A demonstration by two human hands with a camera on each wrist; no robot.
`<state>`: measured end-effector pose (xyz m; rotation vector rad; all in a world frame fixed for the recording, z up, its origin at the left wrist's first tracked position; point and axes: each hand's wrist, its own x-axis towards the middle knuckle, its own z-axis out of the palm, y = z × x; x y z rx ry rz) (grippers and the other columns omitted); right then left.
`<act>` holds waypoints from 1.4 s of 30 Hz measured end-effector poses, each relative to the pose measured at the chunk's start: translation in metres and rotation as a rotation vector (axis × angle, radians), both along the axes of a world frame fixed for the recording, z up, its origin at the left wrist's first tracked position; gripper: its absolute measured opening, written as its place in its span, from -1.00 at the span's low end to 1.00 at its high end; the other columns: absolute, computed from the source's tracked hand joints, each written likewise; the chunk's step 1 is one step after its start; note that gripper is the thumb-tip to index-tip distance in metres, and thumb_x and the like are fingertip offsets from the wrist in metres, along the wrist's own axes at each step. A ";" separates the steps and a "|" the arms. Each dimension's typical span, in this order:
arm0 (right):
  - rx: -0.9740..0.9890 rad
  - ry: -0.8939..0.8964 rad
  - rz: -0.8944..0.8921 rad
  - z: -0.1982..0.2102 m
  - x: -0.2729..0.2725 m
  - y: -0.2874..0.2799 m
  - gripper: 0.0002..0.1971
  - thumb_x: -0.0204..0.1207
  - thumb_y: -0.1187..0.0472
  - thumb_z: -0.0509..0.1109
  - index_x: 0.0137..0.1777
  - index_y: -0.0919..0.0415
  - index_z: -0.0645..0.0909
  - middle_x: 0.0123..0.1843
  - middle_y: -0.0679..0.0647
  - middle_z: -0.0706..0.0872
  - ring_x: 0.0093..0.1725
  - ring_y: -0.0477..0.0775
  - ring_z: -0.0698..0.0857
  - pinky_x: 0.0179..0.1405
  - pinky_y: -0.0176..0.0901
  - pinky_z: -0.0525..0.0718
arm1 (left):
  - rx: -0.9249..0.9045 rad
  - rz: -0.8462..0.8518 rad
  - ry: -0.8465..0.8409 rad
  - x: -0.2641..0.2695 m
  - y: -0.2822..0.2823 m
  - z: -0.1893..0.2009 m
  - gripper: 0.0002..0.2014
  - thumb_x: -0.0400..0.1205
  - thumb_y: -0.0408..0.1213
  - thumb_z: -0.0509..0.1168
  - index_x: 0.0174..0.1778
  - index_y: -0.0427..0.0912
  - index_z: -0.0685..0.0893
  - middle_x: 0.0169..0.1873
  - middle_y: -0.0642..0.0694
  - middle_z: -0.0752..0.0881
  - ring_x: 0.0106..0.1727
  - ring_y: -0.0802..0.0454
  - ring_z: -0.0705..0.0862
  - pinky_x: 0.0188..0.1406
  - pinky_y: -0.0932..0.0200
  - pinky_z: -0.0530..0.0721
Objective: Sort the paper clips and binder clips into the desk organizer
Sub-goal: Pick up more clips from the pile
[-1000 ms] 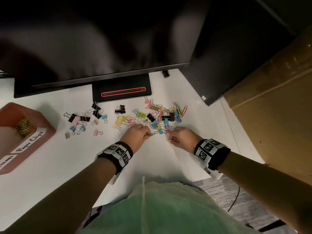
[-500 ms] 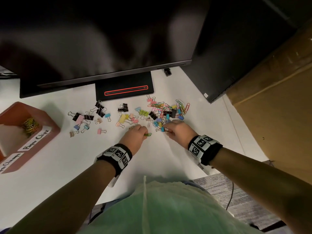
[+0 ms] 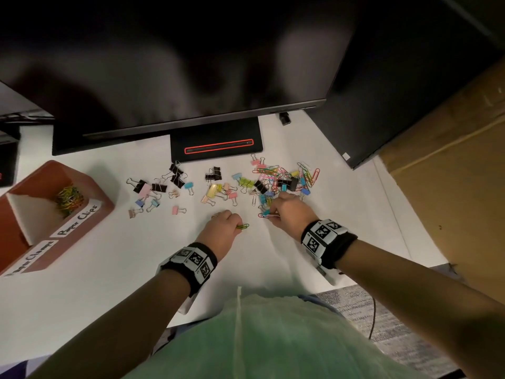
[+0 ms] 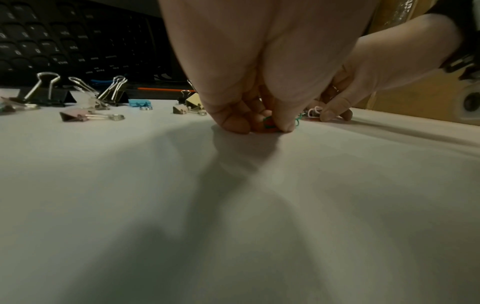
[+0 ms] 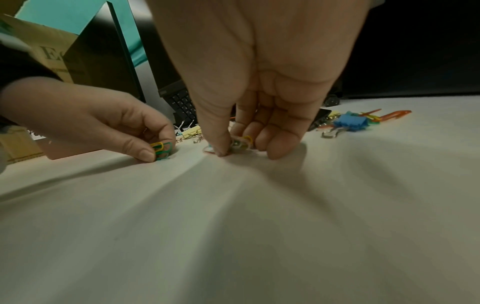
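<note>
A mixed pile of coloured paper clips (image 3: pixel 284 173) and binder clips (image 3: pixel 246 183) lies on the white desk below the monitor base. More binder clips (image 3: pixel 153 187) are scattered to its left. My left hand (image 3: pixel 222 228) pinches green and yellow paper clips (image 5: pixel 161 150) against the desk. At the pile's near edge my right hand (image 3: pixel 287 213) pinches a small bunch of paper clips (image 5: pixel 240 144). The reddish desk organizer (image 3: pixel 90 214) stands at far left, its compartment labelled Paper Clips holding a heap of clips (image 3: pixel 68 199).
A dark monitor (image 3: pixel 177 64) overhangs the back of the desk, its base (image 3: pixel 216 144) just behind the clips. A keyboard (image 4: pixel 64 41) lies behind the binder clips. A black panel and cardboard box (image 3: pixel 451 160) close off the right side.
My right hand reached forward into the pile's near edge and now pinches clips there. The left hand stayed in place, holding its green clips against the desk.
</note>
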<state>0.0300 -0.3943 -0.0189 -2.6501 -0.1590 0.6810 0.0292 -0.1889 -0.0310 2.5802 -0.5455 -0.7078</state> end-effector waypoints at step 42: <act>0.390 -0.203 0.291 0.073 0.105 0.344 -0.78 0.54 0.32 0.33 0.17 0.16 0.61 -0.05 0.01 0.52 -0.11 -0.02 0.57 -0.01 -0.23 0.57 | -0.268 0.764 -0.202 0.055 0.321 0.093 -0.76 0.52 -0.25 0.41 0.07 -0.13 0.60 -0.15 0.02 0.64 -0.10 0.15 0.58 -0.01 0.28 0.54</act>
